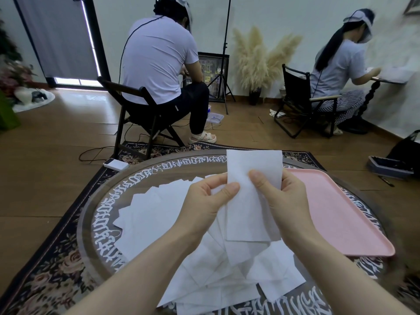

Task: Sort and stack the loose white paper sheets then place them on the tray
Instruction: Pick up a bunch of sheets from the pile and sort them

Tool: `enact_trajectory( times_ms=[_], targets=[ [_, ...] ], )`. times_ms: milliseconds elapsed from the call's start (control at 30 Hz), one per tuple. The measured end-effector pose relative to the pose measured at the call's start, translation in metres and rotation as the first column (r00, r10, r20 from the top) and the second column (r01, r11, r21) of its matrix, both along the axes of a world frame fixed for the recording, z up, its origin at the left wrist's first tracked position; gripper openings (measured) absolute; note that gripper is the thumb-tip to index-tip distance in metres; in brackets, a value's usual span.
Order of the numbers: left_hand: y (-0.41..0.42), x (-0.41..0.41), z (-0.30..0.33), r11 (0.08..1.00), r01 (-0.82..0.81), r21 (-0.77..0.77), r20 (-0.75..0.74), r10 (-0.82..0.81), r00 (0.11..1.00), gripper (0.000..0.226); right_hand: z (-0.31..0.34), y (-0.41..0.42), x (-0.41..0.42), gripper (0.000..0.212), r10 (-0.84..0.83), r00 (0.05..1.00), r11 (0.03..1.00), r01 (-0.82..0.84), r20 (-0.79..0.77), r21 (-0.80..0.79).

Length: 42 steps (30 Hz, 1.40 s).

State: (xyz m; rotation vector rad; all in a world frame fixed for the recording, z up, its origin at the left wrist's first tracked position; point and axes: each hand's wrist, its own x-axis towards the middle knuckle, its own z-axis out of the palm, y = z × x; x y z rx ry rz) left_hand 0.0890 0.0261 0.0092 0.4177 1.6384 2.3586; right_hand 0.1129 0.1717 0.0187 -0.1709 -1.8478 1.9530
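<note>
I hold a small stack of white paper sheets (247,201) upright above the round table (91,214). My left hand (209,201) pinches its left edge with the thumb on the front. My right hand (281,196) grips its right side, thumb across the front face. Several loose white sheets (159,219) lie fanned and overlapping on the table beneath my forearms, reaching toward the near edge. The pink tray (341,214) lies on the table's right side with nothing visible in it.
The table has a dark rim with white script and stands on a floral rug (52,269). A white power bank (116,165) lies on the rug's far-left corner. Two seated people (159,64) work with their backs turned. A dark box (388,167) sits on the floor at right.
</note>
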Motion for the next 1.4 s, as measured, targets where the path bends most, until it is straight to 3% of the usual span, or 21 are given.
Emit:
enact_trajectory(
  times_ms=[300,400,500,600,767,1033,1100,1200,1400],
  targets=[
    [-0.001,-0.001,0.0,1.0,-0.022,-0.015,0.007,0.022,1.0,0.024,0.001,-0.002,0.001,0.006,0.02,0.999,1.0,-0.02,-0.036,0.004],
    [-0.006,-0.005,0.004,0.999,-0.032,0.029,0.014,0.032,0.999,0.021,0.006,0.008,-0.002,0.029,0.026,0.999,0.999,-0.025,-0.037,0.022],
    [-0.013,-0.009,0.007,0.998,0.0,0.059,0.007,-0.001,1.0,0.017,0.009,0.021,-0.005,0.054,0.215,0.975,0.976,-0.212,0.056,-0.056],
    [-0.016,-0.012,0.002,1.0,-0.029,-0.007,0.002,0.029,1.0,0.017,0.006,0.025,-0.004,0.042,0.377,0.924,0.926,-0.378,0.067,0.0],
    [-0.018,-0.013,-0.004,0.993,-0.039,-0.115,-0.036,0.035,0.999,0.022,0.0,0.023,0.0,0.034,0.343,0.939,0.937,-0.343,0.022,0.066],
    [-0.015,-0.009,-0.003,0.998,0.004,-0.059,0.01,-0.004,1.0,0.018,-0.005,0.013,0.004,0.029,0.373,0.92,0.926,-0.377,0.122,0.013],
    [-0.016,-0.009,-0.001,1.0,-0.004,-0.03,0.04,0.005,0.999,0.019,-0.005,0.012,0.004,0.03,0.354,0.926,0.934,-0.356,0.128,-0.008],
    [-0.016,-0.007,0.001,0.999,0.032,0.01,0.046,-0.033,0.998,0.043,-0.004,0.01,0.003,0.023,0.274,0.957,0.962,-0.27,0.098,-0.049],
    [-0.016,-0.006,0.001,1.0,0.006,-0.017,0.014,-0.005,1.0,0.064,-0.004,0.009,0.0,0.011,0.05,0.998,0.964,-0.035,0.049,-0.265]
  ],
)
